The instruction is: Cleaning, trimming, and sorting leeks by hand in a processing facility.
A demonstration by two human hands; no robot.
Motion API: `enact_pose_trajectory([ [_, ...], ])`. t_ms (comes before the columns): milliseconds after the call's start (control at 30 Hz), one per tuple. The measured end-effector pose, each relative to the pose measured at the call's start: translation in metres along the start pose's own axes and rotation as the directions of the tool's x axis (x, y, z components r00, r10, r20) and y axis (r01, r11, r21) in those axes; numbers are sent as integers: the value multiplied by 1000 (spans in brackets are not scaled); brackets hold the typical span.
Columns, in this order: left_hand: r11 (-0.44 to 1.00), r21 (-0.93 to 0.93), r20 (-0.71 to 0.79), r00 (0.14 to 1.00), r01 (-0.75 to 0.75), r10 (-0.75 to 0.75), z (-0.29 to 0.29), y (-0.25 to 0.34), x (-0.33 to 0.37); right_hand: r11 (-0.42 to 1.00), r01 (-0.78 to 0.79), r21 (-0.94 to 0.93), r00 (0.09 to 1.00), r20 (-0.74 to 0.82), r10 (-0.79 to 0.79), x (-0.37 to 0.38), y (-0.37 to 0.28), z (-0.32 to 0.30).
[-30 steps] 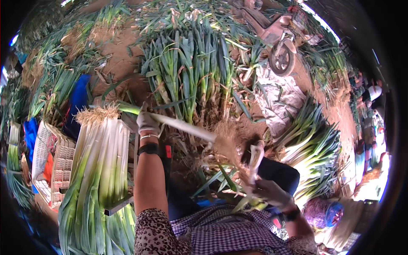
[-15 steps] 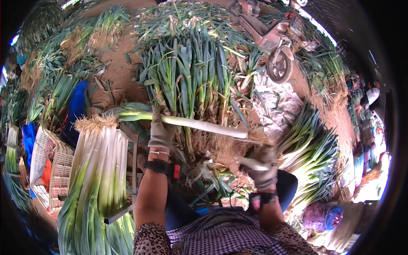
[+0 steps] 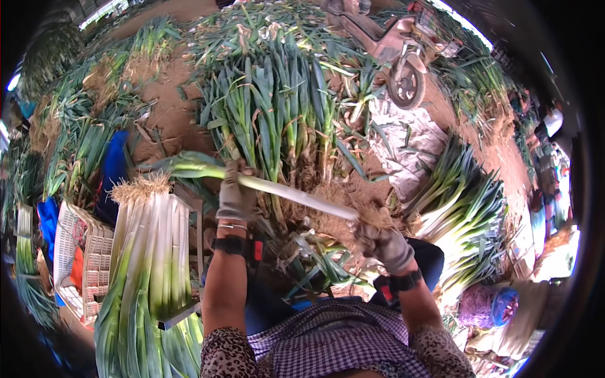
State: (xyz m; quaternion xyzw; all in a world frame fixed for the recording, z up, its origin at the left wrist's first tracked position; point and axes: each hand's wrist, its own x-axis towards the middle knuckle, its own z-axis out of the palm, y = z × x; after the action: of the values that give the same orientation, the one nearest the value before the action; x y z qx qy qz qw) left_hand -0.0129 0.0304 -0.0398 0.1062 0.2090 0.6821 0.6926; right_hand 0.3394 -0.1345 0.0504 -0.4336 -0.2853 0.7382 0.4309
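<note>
My left hand (image 3: 236, 194), in a grey glove, is wrapped round a leek (image 3: 296, 198) below its green leaves. The leek lies crosswise before me, its long white shank sloping down to the right. At the root end, my gloved right hand (image 3: 386, 244) has its fingers closed on the leek, just below the shaggy roots. To the left, a stack of cleaned leeks (image 3: 154, 233) rests on a metal rack (image 3: 178, 315), roots away from me and leaves toward me. Unstripped leeks (image 3: 277, 107) with dry roots stand bunched beyond my hands.
A white plastic basket (image 3: 94, 264) with something orange inside stands at the far left. More leeks (image 3: 466, 220) lie piled on the right, near a roll of purple twine (image 3: 477, 307). A scooter (image 3: 394, 50) is parked behind a pale sheet (image 3: 409, 145). Leaf scraps (image 3: 321, 261) litter the ground before me.
My right hand has come up and left to the leek's root end; the pale strip seen in it before no longer shows. The leek tilts a little more, its root end lower.
</note>
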Motion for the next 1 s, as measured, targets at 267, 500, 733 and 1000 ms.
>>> enact_pose_trajectory([
  [267, 991, 124, 8, 998, 57, -59, 9, -12, -6, 894, 100, -438, 980, -114, -165, -115, -13, 14],
  [500, 986, -102, 13, 991, 132, -131, -4, -21, 6, 652, 440, -618, 823, -14, -569, -141, -10, -7],
  [733, 968, -245, -32, 997, 56, -66, -6, 9, -3, 606, 330, -723, 817, -102, -567, -98, -11, 16],
  [1000, 951, -292, 126, 982, -100, 142, -3, 52, -20, 807, 144, -573, 983, -14, -185, 7, 52, 26],
])
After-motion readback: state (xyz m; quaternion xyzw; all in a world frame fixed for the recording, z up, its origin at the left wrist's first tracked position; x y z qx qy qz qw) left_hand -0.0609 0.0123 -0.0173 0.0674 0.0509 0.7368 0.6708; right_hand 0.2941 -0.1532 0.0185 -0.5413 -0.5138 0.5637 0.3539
